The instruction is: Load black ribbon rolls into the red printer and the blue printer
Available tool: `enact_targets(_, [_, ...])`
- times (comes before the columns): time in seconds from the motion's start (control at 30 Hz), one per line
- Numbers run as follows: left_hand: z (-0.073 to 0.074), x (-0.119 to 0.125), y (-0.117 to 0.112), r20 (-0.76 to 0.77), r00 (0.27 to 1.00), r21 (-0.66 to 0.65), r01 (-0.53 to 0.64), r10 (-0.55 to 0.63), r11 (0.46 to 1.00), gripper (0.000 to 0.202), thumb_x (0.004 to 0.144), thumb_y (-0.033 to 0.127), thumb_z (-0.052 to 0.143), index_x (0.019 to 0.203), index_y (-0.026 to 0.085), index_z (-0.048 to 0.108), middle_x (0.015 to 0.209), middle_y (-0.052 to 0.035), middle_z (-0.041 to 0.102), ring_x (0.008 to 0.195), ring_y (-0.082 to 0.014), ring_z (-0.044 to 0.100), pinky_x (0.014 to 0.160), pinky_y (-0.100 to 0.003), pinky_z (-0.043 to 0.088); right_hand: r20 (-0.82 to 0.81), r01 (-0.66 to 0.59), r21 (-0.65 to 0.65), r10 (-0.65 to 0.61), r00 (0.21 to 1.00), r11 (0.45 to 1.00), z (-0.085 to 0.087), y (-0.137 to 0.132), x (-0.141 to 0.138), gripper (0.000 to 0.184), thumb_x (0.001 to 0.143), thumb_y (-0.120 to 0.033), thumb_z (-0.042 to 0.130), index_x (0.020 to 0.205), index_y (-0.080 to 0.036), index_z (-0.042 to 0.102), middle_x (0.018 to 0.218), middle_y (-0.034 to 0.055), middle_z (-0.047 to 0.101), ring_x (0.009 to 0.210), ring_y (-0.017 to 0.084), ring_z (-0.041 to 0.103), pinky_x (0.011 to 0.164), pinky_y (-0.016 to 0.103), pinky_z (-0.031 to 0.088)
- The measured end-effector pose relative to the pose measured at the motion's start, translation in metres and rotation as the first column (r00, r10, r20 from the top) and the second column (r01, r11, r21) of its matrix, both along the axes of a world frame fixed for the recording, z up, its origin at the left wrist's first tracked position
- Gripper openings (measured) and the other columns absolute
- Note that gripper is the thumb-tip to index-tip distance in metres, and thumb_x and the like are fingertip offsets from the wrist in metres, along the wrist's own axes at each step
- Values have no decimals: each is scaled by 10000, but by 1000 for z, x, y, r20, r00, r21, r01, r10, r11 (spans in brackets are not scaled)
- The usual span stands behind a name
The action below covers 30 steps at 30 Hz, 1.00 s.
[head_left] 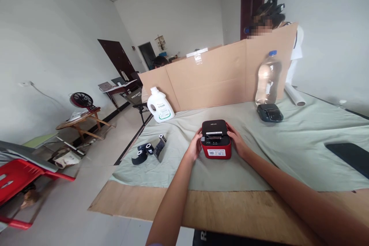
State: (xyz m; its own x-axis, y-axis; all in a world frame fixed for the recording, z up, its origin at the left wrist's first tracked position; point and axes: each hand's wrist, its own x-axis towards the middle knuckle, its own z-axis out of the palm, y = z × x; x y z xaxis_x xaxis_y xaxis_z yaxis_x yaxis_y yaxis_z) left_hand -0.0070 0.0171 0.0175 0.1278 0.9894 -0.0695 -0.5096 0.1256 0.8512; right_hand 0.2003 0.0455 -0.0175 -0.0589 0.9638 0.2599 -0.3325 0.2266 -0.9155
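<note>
A red and black label printer (216, 153) sits on the green cloth in front of me, its dark lid on top and a white sticker with printed codes on its front. My left hand (196, 144) holds the printer's left side, fingers against the casing. On the opposite side, my right hand (236, 139) grips it near the lid's edge. Part of the fingers of each hand is hidden behind the printer. To the left lie several rolls of black ribbon (140, 157), one with a loose strip partly unwound.
A cardboard panel (207, 80) stands along the table's far side. Before it are a white jug (160, 105), a clear bottle (268, 78) and a small black device (270, 113). A white roll (295, 95) and a flat black object (348, 157) lie right. A person is behind the panel.
</note>
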Motion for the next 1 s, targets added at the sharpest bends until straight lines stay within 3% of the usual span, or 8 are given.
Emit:
enact_targets(0.17, [7, 2, 0, -118, 991, -35, -61, 56, 998, 635, 683, 244, 618, 1317, 225, 627, 1063, -26, 745, 801, -151, 663, 608, -214, 469, -5, -33, -17, 33, 999, 999, 8, -2, -4, 549, 791, -364, 597, 1338, -316, 619, 1339, -9, 671, 1285, 291, 580, 1066, 444, 486])
enact_targets(0.27, [10, 1, 4, -214, 973, -28, -99, 91, 995, 638, 661, 223, 618, 1298, 209, 638, 911, -14, 734, 666, -117, 605, 529, -196, 399, 4, -42, -59, 42, 999, 997, 11, 0, -4, 571, 730, -288, 582, 1297, -307, 648, 1235, -18, 721, 1176, 291, 642, 965, 414, 538])
enact_targets(0.43, [10, -3, 8, -243, 967, -30, -85, 75, 996, 607, 649, 221, 656, 1255, 190, 653, 894, -27, 728, 718, -134, 637, 584, -205, 441, -29, -35, -103, 32, 999, 994, 10, 4, -2, 557, 709, -270, 605, 1261, -312, 670, 1195, -22, 739, 1182, 304, 639, 977, 426, 533])
enact_targets(0.63, [0, -1, 4, -158, 984, -2, -84, 82, 997, 579, 722, 323, 677, 1289, 215, 635, 1071, -46, 743, 844, -178, 686, 645, -233, 492, -126, -101, -66, 92, 988, 993, 4, 0, -4, 541, 779, -349, 646, 1319, -328, 625, 1410, -26, 622, 1372, 297, 508, 1174, 488, 386])
enact_targets(0.77, [1, 4, 4, -161, 981, -7, -107, 105, 994, 551, 753, 382, 712, 1274, 217, 635, 1143, -56, 736, 921, -196, 698, 712, -253, 524, -143, -107, -12, 105, 984, 994, 4, -2, -6, 509, 842, -418, 657, 1342, -342, 608, 1458, -27, 580, 1427, 276, 445, 1227, 486, 310])
enact_targets(1.0, [2, 6, 7, -167, 980, -15, -116, 112, 993, 536, 770, 491, 725, 1223, 215, 648, 1157, -64, 734, 982, -222, 699, 785, -282, 538, -119, -105, 5, 104, 987, 995, 3, -2, -4, 481, 868, -465, 632, 1334, -349, 608, 1428, -29, 607, 1439, 265, 429, 1222, 485, 319])
